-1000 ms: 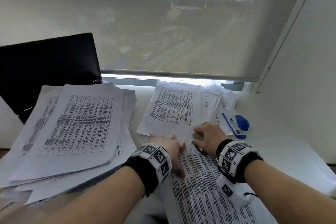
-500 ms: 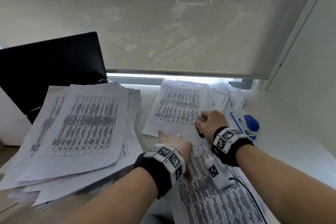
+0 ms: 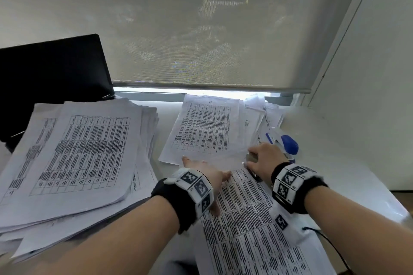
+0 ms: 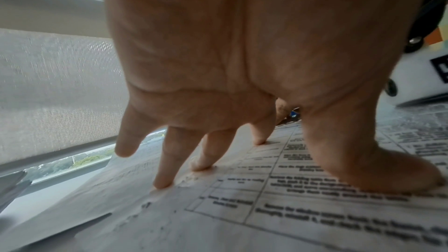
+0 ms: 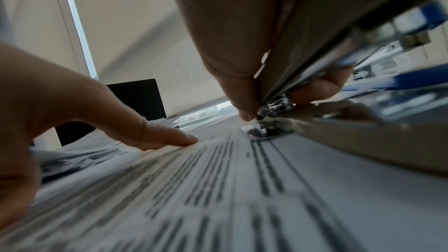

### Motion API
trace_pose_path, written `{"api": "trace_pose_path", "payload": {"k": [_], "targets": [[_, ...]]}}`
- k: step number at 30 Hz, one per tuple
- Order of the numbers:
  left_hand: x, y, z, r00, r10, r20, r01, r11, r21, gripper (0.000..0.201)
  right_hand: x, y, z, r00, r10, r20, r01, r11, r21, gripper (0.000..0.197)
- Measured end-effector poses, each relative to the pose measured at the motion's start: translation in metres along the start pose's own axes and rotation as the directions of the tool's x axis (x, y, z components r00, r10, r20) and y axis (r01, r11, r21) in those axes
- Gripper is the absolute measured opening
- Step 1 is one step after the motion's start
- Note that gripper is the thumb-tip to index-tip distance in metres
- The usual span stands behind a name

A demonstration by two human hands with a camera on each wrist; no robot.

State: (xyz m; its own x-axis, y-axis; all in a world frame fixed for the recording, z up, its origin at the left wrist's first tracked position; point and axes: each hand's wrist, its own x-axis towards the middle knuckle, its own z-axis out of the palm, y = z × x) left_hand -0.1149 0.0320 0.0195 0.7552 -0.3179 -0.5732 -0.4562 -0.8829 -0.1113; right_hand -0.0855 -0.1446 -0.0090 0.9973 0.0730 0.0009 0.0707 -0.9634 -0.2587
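**Printed set**: sheets of tabled text, lying on the white desk, near you and right of centre.

**Left hand**: flat, with the fingers spread and straight. The tips press on the far left part of the set, and nothing is gripped.

**Right hand**: just right of the left hand and apart from it. Its fingers are curled about the metal arm of the blue-and-white stapler, and the thumb lies straight on the paper. The wrist view puts the stapler's nose on the far right corner of the set. I cannot tell whether the sheets sit fully inside its mouth.

**Step in hand**, as judged: you are fastening the set at that corner, and the staple looks not yet driven.

**Next move calls for:**
- Hold your left palm down so no sheet slides.
- Seat the corner squarely in the mouth.
- Give one firm, straight press.

**Also present:**
- loose stack, left
- further sheets, far centre
- black screen, far left
- roller blind, across the window
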Motion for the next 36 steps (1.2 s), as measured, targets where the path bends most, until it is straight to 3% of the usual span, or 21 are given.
{"api": "trace_pose_path", "payload": {"k": [8, 14, 19, 24, 29, 36], "targets": [[0.003, 0.002, 0.0, 1.0, 0.01, -0.016, -0.01, 0.999, 0.037, 0.108, 0.01, -0.002, 0.0, 0.998, 0.061, -0.002, -0.06, 0.998, 0.019, 0.018], [0.003, 0.001, -0.002, 1.0, 0.017, -0.009, -0.017, 0.999, 0.039, 0.108, 0.033, -0.004, -0.005, 0.982, 0.186, -0.014, -0.184, 0.978, 0.097, 0.017], [0.004, 0.002, -0.003, 1.0, 0.002, -0.007, -0.002, 1.0, 0.017, 0.11, 0.029, 0.0, -0.003, 0.984, 0.171, -0.056, -0.155, 0.964, 0.217, 0.025], [0.005, 0.003, -0.004, 1.0, -0.008, 0.0, 0.008, 0.999, 0.038, 0.111, 0.014, 0.01, -0.002, 0.992, 0.09, -0.085, -0.073, 0.98, 0.185, 0.042], [0.008, 0.001, 0.001, 0.999, -0.005, -0.034, 0.005, 1.0, 0.018, 0.108, 0.007, 0.008, -0.001, 0.997, 0.074, 0.002, -0.074, 0.993, 0.092, 0.023], [0.01, -0.003, 0.004, 0.999, 0.032, -0.042, -0.031, 0.999, 0.015, 0.107, 0.026, -0.006, -0.005, 0.986, 0.167, 0.02, -0.168, 0.964, 0.206, 0.019]]}}
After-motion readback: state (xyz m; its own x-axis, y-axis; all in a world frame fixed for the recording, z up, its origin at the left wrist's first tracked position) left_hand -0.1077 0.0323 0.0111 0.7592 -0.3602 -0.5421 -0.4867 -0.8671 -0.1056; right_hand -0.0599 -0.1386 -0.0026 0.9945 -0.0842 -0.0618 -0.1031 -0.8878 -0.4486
